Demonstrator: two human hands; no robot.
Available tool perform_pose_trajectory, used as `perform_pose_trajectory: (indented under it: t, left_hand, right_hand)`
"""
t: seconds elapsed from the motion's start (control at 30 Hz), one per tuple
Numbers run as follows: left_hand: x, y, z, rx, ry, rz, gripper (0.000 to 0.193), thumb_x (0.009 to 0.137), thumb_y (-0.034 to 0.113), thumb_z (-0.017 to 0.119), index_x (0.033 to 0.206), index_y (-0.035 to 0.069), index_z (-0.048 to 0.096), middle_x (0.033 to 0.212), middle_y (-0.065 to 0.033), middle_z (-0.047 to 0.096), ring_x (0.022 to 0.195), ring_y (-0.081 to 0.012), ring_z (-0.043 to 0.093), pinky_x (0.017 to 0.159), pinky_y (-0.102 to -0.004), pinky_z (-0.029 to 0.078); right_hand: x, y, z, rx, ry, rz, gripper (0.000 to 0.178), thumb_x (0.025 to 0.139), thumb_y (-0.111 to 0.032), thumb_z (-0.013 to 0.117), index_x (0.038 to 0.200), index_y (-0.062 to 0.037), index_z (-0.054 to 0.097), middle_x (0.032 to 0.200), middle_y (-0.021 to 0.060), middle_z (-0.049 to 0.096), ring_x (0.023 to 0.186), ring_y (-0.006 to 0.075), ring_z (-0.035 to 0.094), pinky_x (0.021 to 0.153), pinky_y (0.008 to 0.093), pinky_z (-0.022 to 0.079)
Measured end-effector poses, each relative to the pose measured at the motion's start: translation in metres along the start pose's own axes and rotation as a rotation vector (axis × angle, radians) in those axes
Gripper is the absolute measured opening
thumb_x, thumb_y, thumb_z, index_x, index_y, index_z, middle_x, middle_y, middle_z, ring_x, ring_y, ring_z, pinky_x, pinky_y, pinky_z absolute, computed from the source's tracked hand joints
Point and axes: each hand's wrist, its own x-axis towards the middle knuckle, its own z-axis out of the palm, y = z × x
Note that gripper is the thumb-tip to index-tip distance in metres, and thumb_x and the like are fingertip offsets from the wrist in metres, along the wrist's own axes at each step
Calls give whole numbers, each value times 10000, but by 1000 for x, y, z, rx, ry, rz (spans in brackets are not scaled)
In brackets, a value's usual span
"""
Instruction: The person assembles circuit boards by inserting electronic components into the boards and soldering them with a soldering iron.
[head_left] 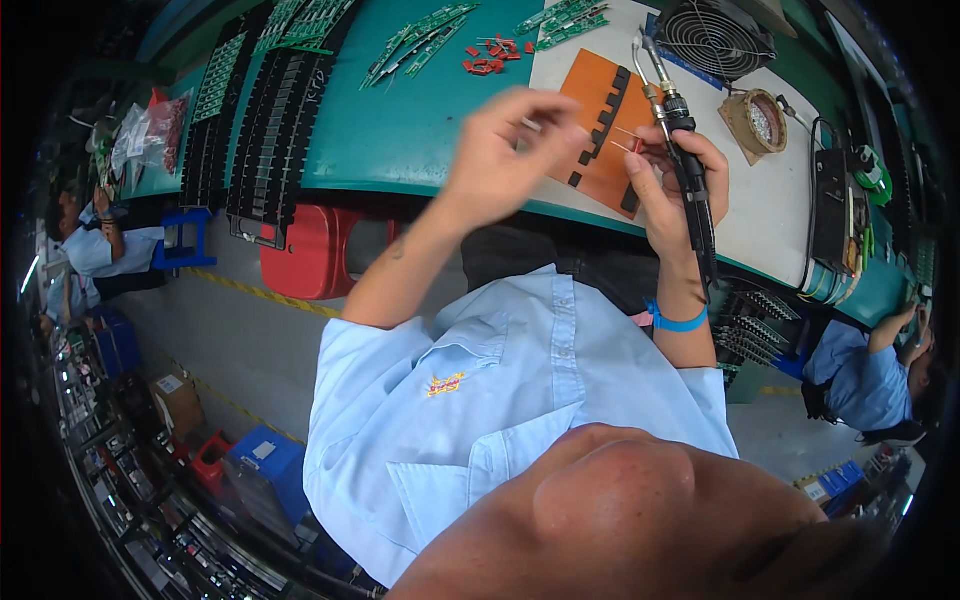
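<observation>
My right hand [672, 190] pinches a small red electronic component [637, 145] with two thin wire legs pointing left. A black soldering tool [690, 180] with bent metal tubes at its top runs across this hand in front of the palm; whether the fingers also grip it I cannot tell. My left hand [510, 155] is raised over the bench edge, left of the component, smeared by motion, with thumb and forefinger toward the right hand. Under both hands lies an orange board [588, 85] with a notched row of black blocks, partly covered by them.
Loose red components [485, 66] and green circuit boards [420, 40] lie at the back. Black racks [275, 140] of boards stand left. A fan [715, 40] and a round tan holder [755, 125] sit back right. A red stool [305, 250] stands below the bench; people work either side.
</observation>
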Motion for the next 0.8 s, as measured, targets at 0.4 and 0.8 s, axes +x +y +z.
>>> perform_pose_trajectory:
  t: [0.4, 0.8]
  left_hand:
    - [61, -48, -115, 1443, 196, 158, 174, 852, 184, 761, 934, 31, 749, 865, -97, 649, 758, -276, 632, 695, -387, 535]
    - [37, -14, -105, 927, 295, -114, 158, 867, 118, 720, 963, 1, 673, 930, -141, 680, 748, -320, 633, 679, -418, 533]
  right_hand:
    - [-4, 18, -18, -319, -16, -79, 449, 812, 58, 778, 1201, -16, 568, 1021, 159, 741, 827, 192, 707, 747, 277, 582]
    - [-1, 21, -19, -242, -26, -69, 453, 812, 52, 771, 1211, -23, 571, 1043, 159, 739, 804, 182, 695, 734, 265, 577]
